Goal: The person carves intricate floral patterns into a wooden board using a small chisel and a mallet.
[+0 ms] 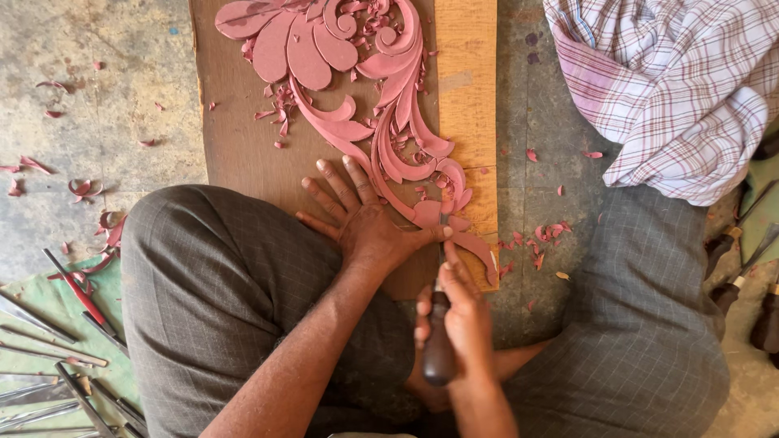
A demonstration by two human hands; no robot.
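The right hand is closing tightly around the dark wooden handle of a chisel, with the fingers wrapping it fully and the forefinger stretching forward along the thin metal blade. The blade tip is touching the pink carving at its lowest leaf, just beside the thumb of the left hand. The left hand is lying flat and open, holding nothing; its fingers are spreading over the brown board and its thumb is pressing against the carving's edge. Both forearms are passing between the person's knees, which are wearing grey trousers of a fine checked cloth. The carving is lying on the board in front of the knees, and it is showing smooth curling leaves and scrolls, with small pink shavings lying around it. Along the board's right side, a lighter strip of wood is running. At the left, more metal tools are lying on a green cloth. Farther right, a checked fabric is resting on the concrete floor.
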